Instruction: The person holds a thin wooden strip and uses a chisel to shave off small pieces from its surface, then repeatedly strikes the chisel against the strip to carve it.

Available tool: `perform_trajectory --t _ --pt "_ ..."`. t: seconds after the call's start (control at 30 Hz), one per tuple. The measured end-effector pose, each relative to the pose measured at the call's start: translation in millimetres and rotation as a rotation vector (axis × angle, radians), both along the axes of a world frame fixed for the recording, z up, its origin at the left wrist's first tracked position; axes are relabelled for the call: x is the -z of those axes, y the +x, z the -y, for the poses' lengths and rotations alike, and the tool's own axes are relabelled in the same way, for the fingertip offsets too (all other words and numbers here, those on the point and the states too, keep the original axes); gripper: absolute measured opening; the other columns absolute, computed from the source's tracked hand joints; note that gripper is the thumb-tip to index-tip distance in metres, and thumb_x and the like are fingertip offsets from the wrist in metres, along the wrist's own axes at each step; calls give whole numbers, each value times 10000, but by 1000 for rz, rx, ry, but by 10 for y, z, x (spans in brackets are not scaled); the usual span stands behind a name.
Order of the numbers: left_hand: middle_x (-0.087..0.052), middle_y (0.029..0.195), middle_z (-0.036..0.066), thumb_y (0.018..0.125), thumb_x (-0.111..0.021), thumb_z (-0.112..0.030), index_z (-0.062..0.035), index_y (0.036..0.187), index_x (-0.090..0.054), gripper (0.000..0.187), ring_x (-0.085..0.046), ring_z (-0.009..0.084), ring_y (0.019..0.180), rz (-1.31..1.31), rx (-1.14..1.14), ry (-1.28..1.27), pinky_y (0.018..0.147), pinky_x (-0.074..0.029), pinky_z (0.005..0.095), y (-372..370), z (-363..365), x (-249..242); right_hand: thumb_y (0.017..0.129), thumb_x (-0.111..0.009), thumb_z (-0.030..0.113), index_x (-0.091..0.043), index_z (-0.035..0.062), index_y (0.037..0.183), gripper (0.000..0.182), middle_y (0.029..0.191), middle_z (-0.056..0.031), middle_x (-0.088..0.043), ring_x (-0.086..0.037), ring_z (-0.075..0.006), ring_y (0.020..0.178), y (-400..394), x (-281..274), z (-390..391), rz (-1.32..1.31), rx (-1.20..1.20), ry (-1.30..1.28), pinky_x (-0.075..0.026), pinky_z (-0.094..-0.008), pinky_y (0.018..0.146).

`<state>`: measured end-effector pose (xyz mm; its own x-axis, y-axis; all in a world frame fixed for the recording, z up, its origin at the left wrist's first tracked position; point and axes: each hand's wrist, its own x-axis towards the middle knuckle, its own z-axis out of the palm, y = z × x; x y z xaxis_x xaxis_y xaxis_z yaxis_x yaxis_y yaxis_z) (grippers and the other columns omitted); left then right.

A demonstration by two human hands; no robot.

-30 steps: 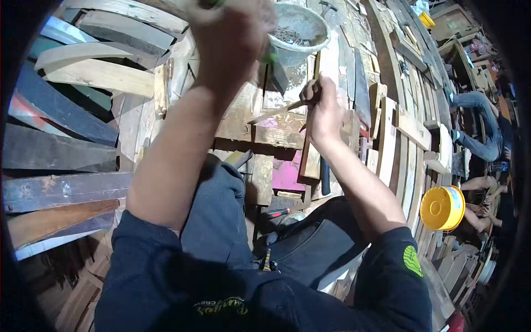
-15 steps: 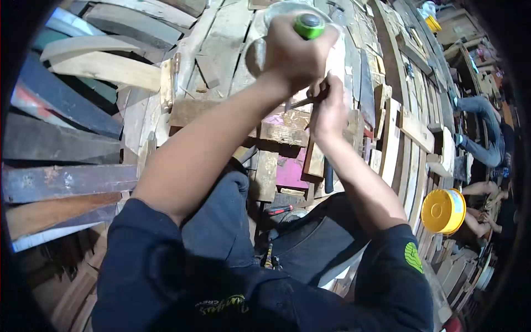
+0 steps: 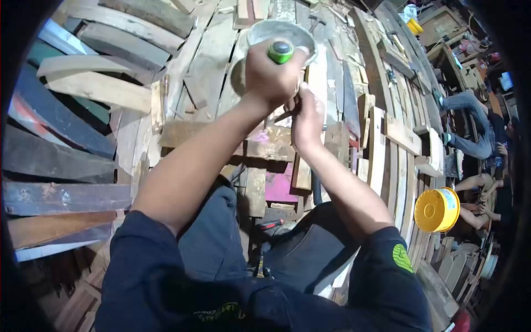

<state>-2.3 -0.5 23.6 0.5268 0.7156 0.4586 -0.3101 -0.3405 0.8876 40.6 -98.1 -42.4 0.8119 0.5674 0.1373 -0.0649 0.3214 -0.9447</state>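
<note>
My left hand (image 3: 271, 74) is closed round a tool's green handle (image 3: 281, 52), whose dark butt end points up at me; the rest of that tool is hidden below the fist. Just right of it and lower, my right hand (image 3: 307, 119) has its fingers closed on a narrow dark piece (image 3: 283, 117), which sticks out to the left. I cannot tell what that piece is. Both hands are over a rough wooden block (image 3: 269, 150) with a pink patch on it. Beyond my left fist sits a round grey bowl (image 3: 296, 34).
Curved boards (image 3: 102, 83) are stacked at the left. A red-and-black handle (image 3: 271, 224) lies between my legs. At the right stands a yellow bucket (image 3: 437, 210), near another person's legs (image 3: 470, 119). A hammer (image 3: 316, 22) lies past the bowl. Wooden slats surround the work area.
The view has shifted slightly, so both hands appear farther left and lower, and more of the bowl shows. Both hands keep their grips.
</note>
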Motion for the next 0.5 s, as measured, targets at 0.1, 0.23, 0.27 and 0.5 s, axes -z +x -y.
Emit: perform_trajectory --t 0.1,0.23,0.27,0.5 --pt "-474 563 -16 836 -582 -96 -47 679 -561 166 -430 72 460 239 204 -340 429 -331 245 -258 -16 -347 956 -470 298 -467 57 670 374 607 -31 -436 -404 -135 577 93 40 73 -35 24 -32 -338 -286 584" --pt "-516 521 -15 793 -635 -148 -58 614 -562 213 -464 95 432 150 109 -222 435 -369 262 -155 -76 -159 959 -464 285 -461 67 676 357 606 -29 -434 -400 -134 576 23 94 63 -9 -7 -8 -343 -290 575" --pt "-511 534 -10 816 -617 -134 -41 674 -586 173 -474 81 464 107 37 18 431 -364 254 -48 -37 40 962 -464 273 -450 84 653 363 612 14 -418 -361 -94 581 -27 63 49 -24 -7 -3 -305 -270 550" --pt "-485 523 -17 843 -586 -95 -49 659 -576 190 -443 62 430 235 131 -288 401 -311 225 -123 -56 -260 939 -497 265 -438 68 684 328 615 -32 -415 -405 -151 587 157 77 91 -67 61 -14 -359 -297 590"
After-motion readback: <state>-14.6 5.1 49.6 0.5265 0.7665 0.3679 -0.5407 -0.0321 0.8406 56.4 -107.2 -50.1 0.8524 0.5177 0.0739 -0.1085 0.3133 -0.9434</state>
